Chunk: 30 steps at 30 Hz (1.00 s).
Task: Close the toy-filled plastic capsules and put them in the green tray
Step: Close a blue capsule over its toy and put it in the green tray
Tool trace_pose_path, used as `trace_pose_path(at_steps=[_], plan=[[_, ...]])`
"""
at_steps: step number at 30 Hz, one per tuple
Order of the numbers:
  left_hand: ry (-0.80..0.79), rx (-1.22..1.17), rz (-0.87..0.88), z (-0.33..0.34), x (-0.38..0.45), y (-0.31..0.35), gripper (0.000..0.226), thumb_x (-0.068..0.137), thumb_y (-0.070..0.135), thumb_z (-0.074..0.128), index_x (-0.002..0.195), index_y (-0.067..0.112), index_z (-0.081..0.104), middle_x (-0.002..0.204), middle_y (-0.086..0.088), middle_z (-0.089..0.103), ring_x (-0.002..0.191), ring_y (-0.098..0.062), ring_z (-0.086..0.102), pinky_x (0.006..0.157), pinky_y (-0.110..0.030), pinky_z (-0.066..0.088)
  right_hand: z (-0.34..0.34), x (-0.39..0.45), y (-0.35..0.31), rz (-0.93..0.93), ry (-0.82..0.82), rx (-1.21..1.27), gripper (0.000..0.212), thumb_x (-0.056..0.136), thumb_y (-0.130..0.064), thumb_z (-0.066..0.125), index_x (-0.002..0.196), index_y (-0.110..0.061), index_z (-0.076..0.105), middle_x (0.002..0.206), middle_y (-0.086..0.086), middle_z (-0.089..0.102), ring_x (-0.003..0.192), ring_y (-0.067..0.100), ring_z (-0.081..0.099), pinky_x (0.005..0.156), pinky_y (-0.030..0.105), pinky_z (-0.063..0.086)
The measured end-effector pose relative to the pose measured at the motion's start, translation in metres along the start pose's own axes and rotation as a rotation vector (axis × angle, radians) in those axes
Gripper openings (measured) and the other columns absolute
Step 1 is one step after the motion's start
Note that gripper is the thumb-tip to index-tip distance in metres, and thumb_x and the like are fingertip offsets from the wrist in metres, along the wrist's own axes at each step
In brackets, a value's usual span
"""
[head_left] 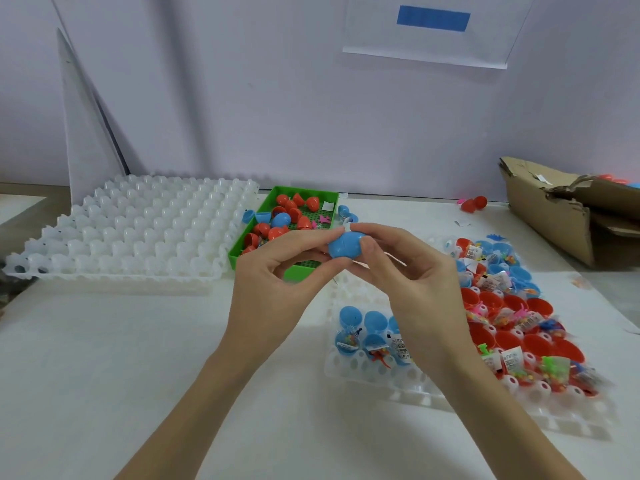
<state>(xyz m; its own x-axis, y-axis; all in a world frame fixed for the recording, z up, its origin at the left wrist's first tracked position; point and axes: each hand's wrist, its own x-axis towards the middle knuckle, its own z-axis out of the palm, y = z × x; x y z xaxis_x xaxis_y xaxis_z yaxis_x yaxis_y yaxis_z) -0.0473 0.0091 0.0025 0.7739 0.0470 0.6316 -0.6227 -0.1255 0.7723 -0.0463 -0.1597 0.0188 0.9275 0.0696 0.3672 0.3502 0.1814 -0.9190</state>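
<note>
A blue capsule (344,246) is held above the table between both hands, with a bit of white wrapper sticking out at its top. My left hand (277,268) pinches its left side with thumb and fingers. My right hand (408,268) grips its right side, thumb on the front. Just behind the hands stands the green tray (242,249), holding several red capsules and one blue one (280,220). To the right, a clear holder tray (381,372) carries several open blue (350,317) and red (540,344) capsule halves filled with small toys and packets.
An empty white cell tray (138,230) lies at the left beside the green tray. Loose blue halves (254,216) sit by the green tray. A torn cardboard box (568,216) stands at the far right, with red capsules (474,203) near it. A wall rises behind.
</note>
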Motion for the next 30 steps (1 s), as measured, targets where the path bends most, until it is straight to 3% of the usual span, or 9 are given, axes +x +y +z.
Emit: trace_pose_path(at_steps=[4, 8, 13, 16, 21, 25, 30], plan=[[0.017, 0.054, 0.038, 0.001, -0.001, -0.002, 0.038, 0.084, 0.014, 0.081, 0.120, 0.023, 0.075, 0.113, 0.009, 0.077, 0.106, -0.019, 0.074, 0.094, -0.028, 0.059, 0.002, -0.002, 0.004, -0.050, 0.043, -0.079, 0.026, 0.099, -0.010, 0.062, 0.122, -0.008, 0.072, 0.109, -0.003, 0.078, 0.102, 0.014, 0.075, 0.085, 0.024, 0.060], [0.033, 0.257, 0.143, 0.003, -0.002, -0.003, 0.035, 0.086, 0.009, 0.084, 0.120, 0.010, 0.076, 0.114, -0.001, 0.075, 0.111, -0.017, 0.070, 0.098, -0.033, 0.057, 0.010, -0.009, 0.013, -0.118, 0.021, -0.273, 0.032, 0.104, -0.009, 0.053, 0.133, -0.013, 0.064, 0.119, -0.006, 0.073, 0.107, 0.007, 0.071, 0.093, 0.027, 0.058], [0.045, 0.479, 0.276, 0.005, -0.005, -0.002, 0.036, 0.083, 0.001, 0.086, 0.118, 0.004, 0.076, 0.108, -0.004, 0.075, 0.099, -0.017, 0.071, 0.091, -0.027, 0.057, 0.018, -0.011, 0.012, -0.193, 0.039, -0.426, 0.035, 0.088, -0.025, 0.078, 0.120, -0.030, 0.064, 0.110, -0.009, 0.071, 0.100, 0.007, 0.071, 0.086, 0.017, 0.056], [0.052, 0.577, 0.358, 0.007, -0.008, -0.004, 0.037, 0.082, 0.002, 0.086, 0.118, 0.001, 0.076, 0.106, -0.007, 0.076, 0.096, -0.019, 0.072, 0.092, -0.021, 0.056, 0.014, -0.008, 0.013, -0.172, 0.064, -0.464, 0.033, 0.089, -0.020, 0.078, 0.120, -0.024, 0.068, 0.108, -0.010, 0.072, 0.099, 0.005, 0.071, 0.084, 0.014, 0.055], [0.029, 0.697, 0.405, 0.011, -0.013, -0.012, 0.033, 0.085, -0.001, 0.083, 0.118, -0.002, 0.076, 0.099, -0.009, 0.072, 0.089, -0.022, 0.067, 0.084, -0.028, 0.055, 0.009, -0.007, 0.017, -0.101, -0.022, -0.484, 0.023, 0.097, -0.010, 0.067, 0.119, -0.013, 0.071, 0.102, -0.008, 0.074, 0.098, 0.005, 0.070, 0.084, 0.014, 0.054], [0.010, 0.780, 0.437, 0.015, -0.017, -0.013, 0.028, 0.091, -0.003, 0.073, 0.119, -0.005, 0.072, 0.099, -0.011, 0.068, 0.092, -0.020, 0.058, 0.086, -0.029, 0.051, 0.007, -0.004, 0.017, -0.126, -0.080, -0.525, 0.019, 0.099, -0.007, 0.063, 0.116, -0.012, 0.070, 0.099, -0.005, 0.073, 0.095, 0.010, 0.070, 0.083, 0.018, 0.055], [0.047, 0.826, 0.482, 0.017, -0.019, -0.011, 0.025, 0.097, -0.004, 0.068, 0.121, -0.008, 0.071, 0.105, -0.014, 0.071, 0.098, -0.023, 0.062, 0.094, -0.028, 0.051, 0.010, -0.004, 0.018, -0.175, -0.065, -0.476, 0.025, 0.098, -0.007, 0.064, 0.121, -0.018, 0.067, 0.108, -0.005, 0.072, 0.103, 0.008, 0.069, 0.088, 0.018, 0.055]])
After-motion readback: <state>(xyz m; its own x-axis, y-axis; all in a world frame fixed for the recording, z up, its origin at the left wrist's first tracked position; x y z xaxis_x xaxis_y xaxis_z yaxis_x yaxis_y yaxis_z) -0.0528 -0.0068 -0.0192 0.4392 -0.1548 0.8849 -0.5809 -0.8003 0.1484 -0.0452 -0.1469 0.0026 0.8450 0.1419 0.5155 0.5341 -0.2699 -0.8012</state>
